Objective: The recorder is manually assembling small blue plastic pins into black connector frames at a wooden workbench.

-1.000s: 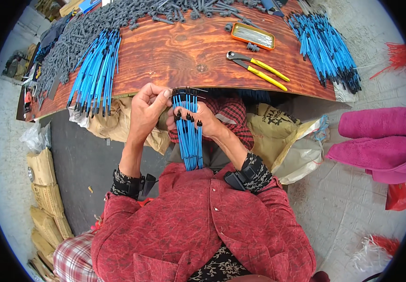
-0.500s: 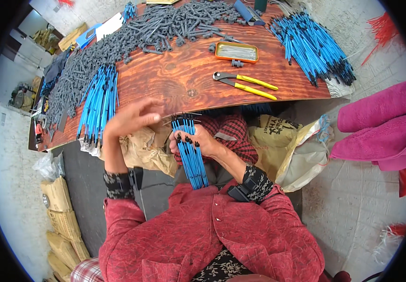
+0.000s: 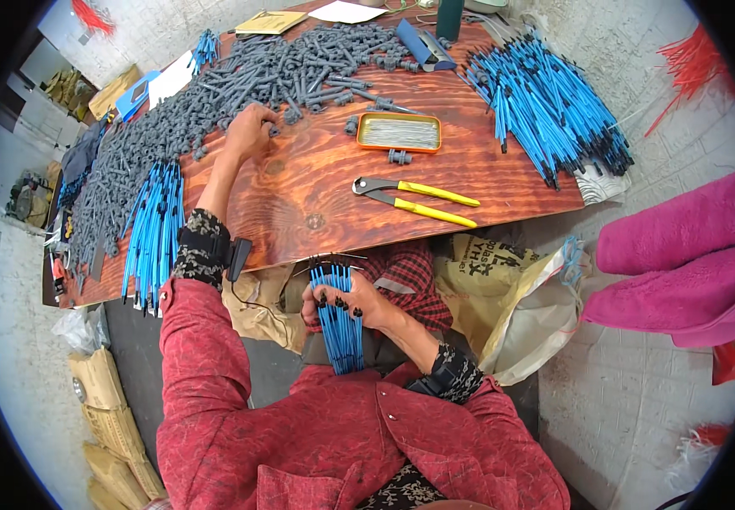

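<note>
My left hand [image 3: 251, 130] is at the near edge of the heap of grey ribbed plastic parts [image 3: 265, 70], its fingers curled downward. A grey piece shows at its fingertips; whether it is gripped is hidden. In front of my lap, just off the table edge, my right hand [image 3: 366, 299] is closed around a bundle of thin blue rods [image 3: 339, 336] with black fittings. Thin metal pins [image 3: 346, 256] stick out crosswise at the bundle's top end.
On the wooden table [image 3: 299, 191] lie yellow-handled pincers [image 3: 418, 201], a tin of thin metal pins [image 3: 400, 133] and blue-rod stacks at the left [image 3: 153, 229] and right [image 3: 550, 110]. Below the edge, an open sack [image 3: 529, 323] stands at my right.
My left hand has moved from above the table's near edge, fingers spread, forward to the grey heap, fingers now curled. The right hand keeps its hold on the rods; the view has shifted.
</note>
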A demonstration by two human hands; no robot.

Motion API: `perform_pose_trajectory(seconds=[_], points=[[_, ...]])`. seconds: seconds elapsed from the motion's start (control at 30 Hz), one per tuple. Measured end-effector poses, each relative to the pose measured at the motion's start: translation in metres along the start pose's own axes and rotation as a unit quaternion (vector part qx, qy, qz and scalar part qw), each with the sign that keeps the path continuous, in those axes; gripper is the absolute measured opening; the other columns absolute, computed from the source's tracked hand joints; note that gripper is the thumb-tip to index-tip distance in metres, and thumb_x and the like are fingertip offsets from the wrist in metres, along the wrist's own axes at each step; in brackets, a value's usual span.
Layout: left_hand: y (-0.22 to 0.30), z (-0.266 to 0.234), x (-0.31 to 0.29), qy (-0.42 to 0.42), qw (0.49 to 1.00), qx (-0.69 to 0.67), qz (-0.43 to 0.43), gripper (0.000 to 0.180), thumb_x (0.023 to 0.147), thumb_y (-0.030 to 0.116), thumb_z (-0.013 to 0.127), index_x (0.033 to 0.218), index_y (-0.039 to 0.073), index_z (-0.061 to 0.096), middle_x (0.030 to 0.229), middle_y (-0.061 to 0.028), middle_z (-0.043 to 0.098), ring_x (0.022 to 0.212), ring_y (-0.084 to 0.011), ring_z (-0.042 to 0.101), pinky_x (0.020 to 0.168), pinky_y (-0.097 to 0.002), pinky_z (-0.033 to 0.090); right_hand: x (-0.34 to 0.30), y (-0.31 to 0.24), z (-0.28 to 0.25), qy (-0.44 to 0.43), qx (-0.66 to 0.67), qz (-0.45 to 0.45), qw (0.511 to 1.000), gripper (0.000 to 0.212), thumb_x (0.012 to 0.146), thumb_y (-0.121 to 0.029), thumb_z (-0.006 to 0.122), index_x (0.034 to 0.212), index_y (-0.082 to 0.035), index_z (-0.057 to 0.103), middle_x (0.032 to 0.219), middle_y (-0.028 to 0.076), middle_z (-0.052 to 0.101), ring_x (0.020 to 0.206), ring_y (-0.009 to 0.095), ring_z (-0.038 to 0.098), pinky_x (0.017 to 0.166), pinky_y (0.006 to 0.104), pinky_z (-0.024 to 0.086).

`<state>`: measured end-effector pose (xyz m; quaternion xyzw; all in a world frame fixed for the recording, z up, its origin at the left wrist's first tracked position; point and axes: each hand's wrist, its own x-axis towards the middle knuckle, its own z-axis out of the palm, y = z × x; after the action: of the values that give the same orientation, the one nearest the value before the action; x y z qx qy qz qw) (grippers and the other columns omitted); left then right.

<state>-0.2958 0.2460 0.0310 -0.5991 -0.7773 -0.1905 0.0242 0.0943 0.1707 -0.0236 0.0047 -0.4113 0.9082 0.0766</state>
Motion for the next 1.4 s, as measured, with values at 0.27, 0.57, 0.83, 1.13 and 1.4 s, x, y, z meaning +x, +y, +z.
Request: perform_pose_trajectory(seconds=[0.27,0.57,0.83,1.13,1.4], points=[[-0.018,0.015,-0.006,0.039,0.959,-0.262,-0.105,0.027,0.090,0.022,0.072,0.114,0.009,0.073,0.093,-0.0097,0.070,0.084,-0.0233,0.068,0.078,-0.0369,0.052,0.006,0.002,-0.010,-0.011,0.029,-0.012,0.999,0.069,0.082,-0.053,0.073,0.117,0.006,0.061,0.103,0.015,0.070,0.096,0.024,0.071,0.088,0.0380,0.058],[0.021,0.016,-0.001,0.027,0.993,-0.086,-0.071,0.033,0.091,0.024,0.073,0.120,0.008,0.070,0.093,-0.0046,0.071,0.084,-0.0143,0.066,0.075,-0.0321,0.051,0.007,0.004,-0.004,-0.008,0.007,-0.023,1.000,0.068,0.084,-0.055,0.071,0.116,0.005,0.062,0.101,0.014,0.070,0.094,0.022,0.071,0.085,0.0359,0.058],[0.029,-0.001,-0.053,-0.090,0.968,-0.235,-0.020,0.033,0.091,-0.005,0.061,0.121,0.005,0.068,0.115,-0.0024,0.069,0.088,-0.0100,0.061,0.076,-0.0266,0.049,0.009,0.010,0.002,-0.012,-0.025,-0.027,0.999,0.041,0.102,-0.036,0.061,0.112,0.003,0.066,0.097,0.012,0.072,0.089,0.020,0.071,0.079,0.0322,0.057],[0.047,0.002,-0.081,0.018,0.993,-0.102,0.065,0.030,0.085,-0.001,0.069,0.113,0.009,0.068,0.118,-0.0064,0.062,0.089,-0.0204,0.060,0.075,-0.0314,0.048,0.009,0.013,0.009,0.000,-0.044,0.000,0.999,0.044,0.101,-0.039,0.061,0.113,0.003,0.066,0.099,0.012,0.073,0.090,0.021,0.072,0.080,0.0329,0.058],[0.046,0.004,-0.094,0.108,0.984,-0.110,0.090,0.026,0.085,0.003,0.070,0.109,0.010,0.064,0.113,-0.0103,0.058,0.096,-0.0311,0.062,0.082,-0.0396,0.050,0.010,0.016,0.012,-0.021,-0.040,-0.021,0.999,0.038,0.103,-0.033,0.060,0.112,0.004,0.066,0.098,0.012,0.072,0.091,0.022,0.072,0.082,0.0347,0.060]])
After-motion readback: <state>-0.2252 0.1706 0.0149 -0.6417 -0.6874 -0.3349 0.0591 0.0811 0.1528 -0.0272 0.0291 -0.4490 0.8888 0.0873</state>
